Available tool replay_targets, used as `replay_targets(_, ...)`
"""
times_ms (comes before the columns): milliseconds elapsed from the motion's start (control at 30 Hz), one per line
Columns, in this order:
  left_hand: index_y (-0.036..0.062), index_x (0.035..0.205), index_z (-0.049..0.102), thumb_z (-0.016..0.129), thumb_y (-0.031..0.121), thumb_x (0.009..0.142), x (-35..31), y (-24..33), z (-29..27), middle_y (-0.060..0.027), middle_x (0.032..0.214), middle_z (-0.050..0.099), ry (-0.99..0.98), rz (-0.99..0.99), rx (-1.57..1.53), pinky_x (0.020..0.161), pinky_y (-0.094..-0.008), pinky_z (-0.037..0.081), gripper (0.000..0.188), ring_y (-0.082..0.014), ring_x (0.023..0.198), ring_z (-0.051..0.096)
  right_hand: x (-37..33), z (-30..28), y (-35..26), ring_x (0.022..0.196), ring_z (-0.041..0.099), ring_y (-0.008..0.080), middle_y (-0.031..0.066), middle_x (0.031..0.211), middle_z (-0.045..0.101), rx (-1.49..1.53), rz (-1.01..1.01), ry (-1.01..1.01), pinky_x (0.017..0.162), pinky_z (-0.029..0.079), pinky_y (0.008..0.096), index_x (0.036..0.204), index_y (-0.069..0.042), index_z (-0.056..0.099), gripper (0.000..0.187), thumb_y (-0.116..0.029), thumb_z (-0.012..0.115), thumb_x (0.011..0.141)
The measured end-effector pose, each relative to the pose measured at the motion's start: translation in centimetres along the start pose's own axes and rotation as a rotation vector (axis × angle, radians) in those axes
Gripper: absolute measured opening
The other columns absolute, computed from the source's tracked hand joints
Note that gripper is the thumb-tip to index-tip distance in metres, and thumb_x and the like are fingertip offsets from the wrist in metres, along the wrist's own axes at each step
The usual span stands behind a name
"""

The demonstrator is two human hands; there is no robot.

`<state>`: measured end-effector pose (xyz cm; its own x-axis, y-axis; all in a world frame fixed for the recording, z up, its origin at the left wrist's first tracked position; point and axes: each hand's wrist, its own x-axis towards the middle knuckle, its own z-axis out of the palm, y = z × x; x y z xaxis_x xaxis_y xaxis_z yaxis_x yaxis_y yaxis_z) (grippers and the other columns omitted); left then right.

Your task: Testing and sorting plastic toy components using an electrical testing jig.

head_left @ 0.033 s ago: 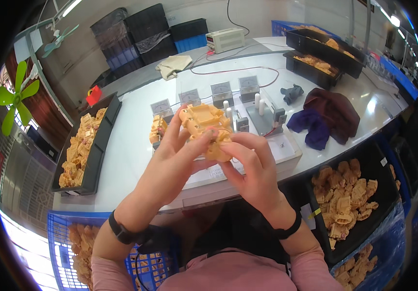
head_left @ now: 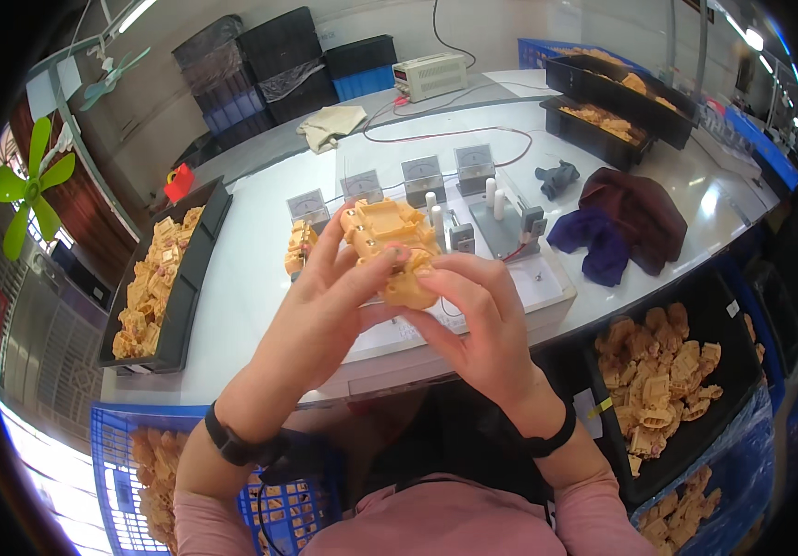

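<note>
The left hand (head_left: 314, 301) has its grip closed around an orange-yellow plastic housing (head_left: 388, 227), raised over the near middle of the tabletop (head_left: 243, 259), and the right hand (head_left: 487, 320) has a narrow grip on the housing's near end. Beyond it stand four meters (head_left: 422, 180); a black tray (head_left: 193, 301) of similar parts sits at left.

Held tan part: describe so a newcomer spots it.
On the white table, find four square-faced meters in a row. Below them, the left hand grips the tan part, right hand at its near end. Similar pieces lie heaped in bins; only this one is held.
</note>
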<state>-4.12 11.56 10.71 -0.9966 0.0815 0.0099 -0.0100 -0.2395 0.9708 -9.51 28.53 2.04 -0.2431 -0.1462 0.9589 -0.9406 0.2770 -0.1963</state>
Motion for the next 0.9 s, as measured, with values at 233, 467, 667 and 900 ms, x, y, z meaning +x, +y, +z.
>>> replay_targets(233, 0.0062, 0.155, 0.027, 0.055, 0.023, 0.097, 1.6, 1.1, -5.3, -0.0132, 0.134, 0.057, 0.079, -0.023, -0.189, 0.092, -0.0341, 0.055, 0.066, -0.0219, 0.115, 0.065, -0.3, -0.4, 2.3, 0.103, 0.06, 0.0286, 0.013, 0.117, 0.061, 0.157, 0.211, 0.015, 0.087, 0.05, 0.0365, 0.124, -0.005, 0.06, 0.042, -0.007, 0.076, 0.086)
replay_targets(467, 0.0085, 0.141, 0.054, 0.046, 0.023, 0.097, 5.2, 1.3, -7.7, -0.0082, 0.123, 0.064, -0.094, -0.18, -0.401, 0.078, -0.0279, 0.053, 0.047, -0.0145, 0.103, 0.065, -2.2, 1.4, 5.6, 0.093, 0.057, 0.0246, 0.0116, 0.109, 0.058, 0.115, 0.604, -0.055, 0.083, 0.05, 0.0361, 0.121, -0.004, 0.06, 0.032, -0.01, 0.07, 0.091)
replay_targets(667, 0.0, 0.134, 0.052, 0.051, 0.021, 0.098, 6.8, 1.5, -6.0, -0.0089, 0.106, 0.063, -0.083, -0.206, -0.446, 0.068, -0.0255, 0.053, 0.042, -0.0159, 0.089, 0.062, -3.3, 1.4, 6.0, 0.088, 0.06, 0.0217, 0.0107, 0.103, 0.061, 0.202, 0.646, -0.039, 0.083, 0.051, 0.0337, 0.12, -0.003, 0.061, 0.031, -0.006, 0.071, 0.091)
replay_targets(900, -0.0022, 0.123, 0.053, 0.052, 0.019, 0.097, 8.2, 1.3, -6.0, -0.0116, 0.103, 0.065, -0.131, -0.25, -0.499, 0.059, -0.0216, 0.054, 0.033, -0.0167, 0.084, 0.066, -3.5, 1.3, 6.1, 0.09, 0.062, 0.0198, 0.0108, 0.106, 0.064, 0.28, 0.659, -0.043, 0.084, 0.052, 0.0322, 0.124, -0.004, 0.061, 0.036, -0.007, 0.072, 0.09)
